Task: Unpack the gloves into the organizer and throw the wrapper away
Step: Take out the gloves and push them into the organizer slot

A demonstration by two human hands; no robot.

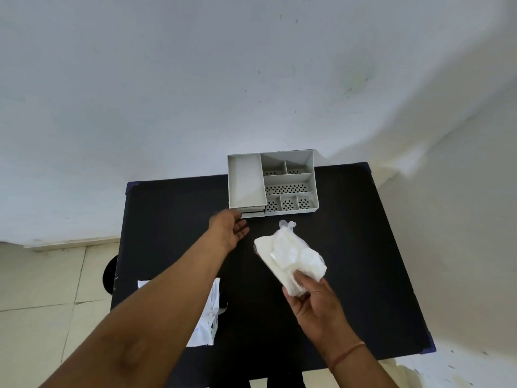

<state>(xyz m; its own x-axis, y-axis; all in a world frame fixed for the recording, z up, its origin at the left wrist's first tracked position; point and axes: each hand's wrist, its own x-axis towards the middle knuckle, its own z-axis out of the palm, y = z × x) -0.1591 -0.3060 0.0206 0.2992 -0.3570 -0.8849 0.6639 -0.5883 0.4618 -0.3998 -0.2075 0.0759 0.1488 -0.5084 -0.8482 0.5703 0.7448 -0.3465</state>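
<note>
Right hand [313, 301] clamps gloves [291, 259]; left hand [230, 229], fingers apart, reaches toward organizer [246, 180] at twelve o'clock. Loose gloves could slip.

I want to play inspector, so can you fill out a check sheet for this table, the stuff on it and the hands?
Surface: black table, bare around the things on it.
Job's things: grey organizer at the far edge, all compartments look empty; white bundle of gloves held above the table; torn wrapper lying flat, partly under the left forearm.
Clutter: nothing seen.
Hands: left hand open, reaching near the organizer's front; right hand gripping the gloves.
Cables: nothing seen.
Surroundings: white wall, tiled floor.
</note>
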